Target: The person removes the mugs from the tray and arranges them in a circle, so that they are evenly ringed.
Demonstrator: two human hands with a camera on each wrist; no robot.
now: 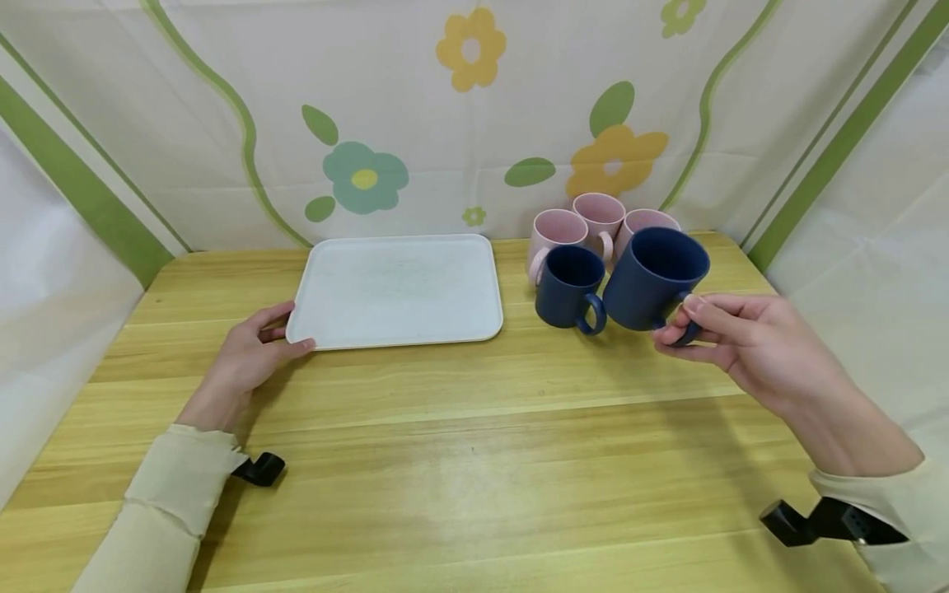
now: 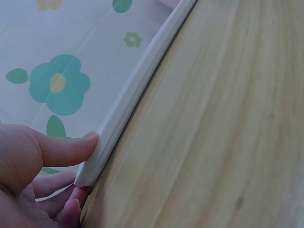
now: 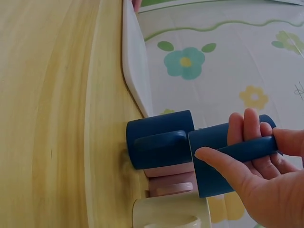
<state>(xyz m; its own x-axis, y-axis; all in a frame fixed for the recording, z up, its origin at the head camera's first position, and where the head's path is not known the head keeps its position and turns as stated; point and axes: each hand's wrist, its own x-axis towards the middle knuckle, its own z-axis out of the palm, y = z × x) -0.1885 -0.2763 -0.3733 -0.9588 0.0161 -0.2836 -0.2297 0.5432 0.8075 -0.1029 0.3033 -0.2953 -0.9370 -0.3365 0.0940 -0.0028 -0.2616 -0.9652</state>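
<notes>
My right hand (image 1: 764,338) grips a dark blue mug (image 1: 648,276) by its handle, raised upright over the table. In the right wrist view, the base of this held mug (image 3: 209,161) is level with the rim of a second blue mug (image 1: 567,288), which stands on the table beside it. Three pink mugs (image 1: 561,229) stand close together behind the blue ones, partly hidden by them. At the left, my left hand (image 1: 252,346) holds the near left corner of a white tray (image 1: 400,329), thumb on the rim (image 2: 102,147) and fingers around the corner.
The wooden table (image 1: 460,461) extends in front of the tray and mugs. A flowered curtain (image 1: 445,123) hangs right behind its far edge, with pale sheets at both sides. Black wrist cameras (image 1: 259,469) stick out from both sleeves.
</notes>
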